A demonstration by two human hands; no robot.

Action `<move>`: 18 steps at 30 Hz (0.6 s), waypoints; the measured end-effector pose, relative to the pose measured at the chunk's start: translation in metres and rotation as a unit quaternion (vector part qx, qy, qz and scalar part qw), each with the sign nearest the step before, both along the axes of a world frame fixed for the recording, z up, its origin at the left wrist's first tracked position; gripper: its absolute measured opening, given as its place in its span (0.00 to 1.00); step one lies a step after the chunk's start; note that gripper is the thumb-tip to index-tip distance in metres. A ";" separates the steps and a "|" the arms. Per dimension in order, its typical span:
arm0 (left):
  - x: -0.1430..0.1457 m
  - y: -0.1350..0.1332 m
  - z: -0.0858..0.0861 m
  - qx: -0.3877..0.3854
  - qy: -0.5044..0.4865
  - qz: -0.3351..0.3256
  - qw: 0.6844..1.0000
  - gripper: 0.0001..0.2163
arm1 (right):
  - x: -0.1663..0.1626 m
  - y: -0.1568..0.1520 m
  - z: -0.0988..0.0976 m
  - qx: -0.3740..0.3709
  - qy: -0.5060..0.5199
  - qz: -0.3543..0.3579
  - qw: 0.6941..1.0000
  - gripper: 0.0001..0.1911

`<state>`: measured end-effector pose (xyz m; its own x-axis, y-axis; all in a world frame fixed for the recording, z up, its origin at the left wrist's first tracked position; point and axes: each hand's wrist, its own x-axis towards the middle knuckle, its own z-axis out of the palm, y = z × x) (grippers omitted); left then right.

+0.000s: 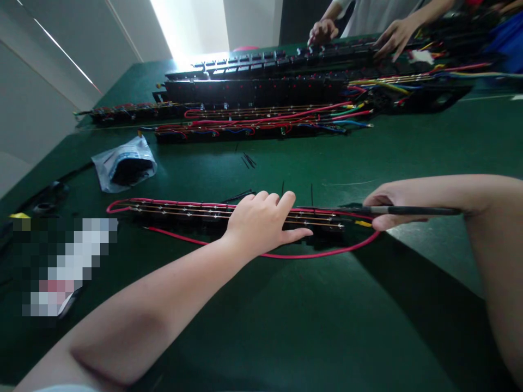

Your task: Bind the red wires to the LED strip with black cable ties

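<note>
A long black strip (204,222) with copper-coloured rods and solder points lies across the table. My left hand (261,220) grips it from above near its middle, fingers over the far edge and thumb stretched along the near side. At the strip's right end, my right hand (384,207) is closed on a pliers-like tool (412,210) with a long black handle; its jaws are hard to make out. A red wire (310,256) runs along the strip and loops round in front. Thin black cable ties (311,194) stick up behind it. A yellow piece (363,223) shows beside my right fingers.
Black cut-off bits (248,160) lie behind the strip. A clear plastic bag (125,164) holds dark contents at left. More wired black assemblies (261,90) stretch across the back, where another person's hands (396,38) are at work. A pixelated pale object (77,258) lies front left.
</note>
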<state>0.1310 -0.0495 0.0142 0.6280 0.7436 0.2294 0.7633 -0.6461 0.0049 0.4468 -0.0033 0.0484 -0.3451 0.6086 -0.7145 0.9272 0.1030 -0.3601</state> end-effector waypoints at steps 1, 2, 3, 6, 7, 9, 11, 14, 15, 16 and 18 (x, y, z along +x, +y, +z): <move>0.000 0.000 0.000 -0.001 0.000 0.001 1.000 0.30 | 0.000 0.000 0.000 -0.024 -0.003 -0.007 1.000 0.35; 0.000 0.000 0.000 -0.002 0.000 0.002 1.000 0.30 | 0.000 0.000 0.001 -0.046 -0.006 -0.016 0.999 0.34; 0.000 0.000 0.000 -0.002 0.000 0.001 1.000 0.30 | -0.001 0.001 0.001 -0.062 -0.007 -0.024 0.998 0.34; -0.001 0.000 -0.001 -0.001 -0.002 -0.001 1.000 0.30 | -0.001 0.000 0.002 -0.080 -0.004 -0.040 0.996 0.32; -0.001 0.000 -0.001 -0.001 -0.004 -0.001 1.000 0.30 | -0.002 0.000 0.002 -0.083 -0.003 -0.043 0.996 0.32; -0.002 0.000 -0.001 -0.003 -0.007 -0.003 1.000 0.29 | -0.003 0.000 0.002 -0.085 0.000 -0.047 0.995 0.33; -0.002 0.001 -0.001 -0.005 -0.009 -0.005 1.000 0.30 | -0.004 0.000 0.003 -0.084 0.000 -0.049 0.995 0.33; -0.002 0.000 -0.001 -0.008 -0.008 -0.005 1.000 0.29 | -0.005 -0.001 0.004 -0.076 -0.003 -0.052 0.996 0.33; -0.002 0.000 -0.001 -0.009 -0.007 -0.004 1.000 0.29 | -0.005 -0.001 0.004 -0.073 -0.006 -0.054 0.996 0.32; -0.002 0.000 -0.001 -0.011 -0.007 -0.004 1.000 0.29 | -0.006 -0.001 0.004 -0.071 -0.009 -0.056 0.996 0.31; -0.001 0.000 -0.001 -0.012 -0.009 -0.004 1.000 0.29 | -0.007 -0.002 0.004 -0.069 -0.014 -0.061 0.996 0.29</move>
<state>0.1295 -0.0492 0.0135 0.6297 0.7442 0.2230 0.7580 -0.6514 0.0334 0.4400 -0.0049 0.0521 -0.2527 0.5408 -0.8023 0.9400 -0.0594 -0.3361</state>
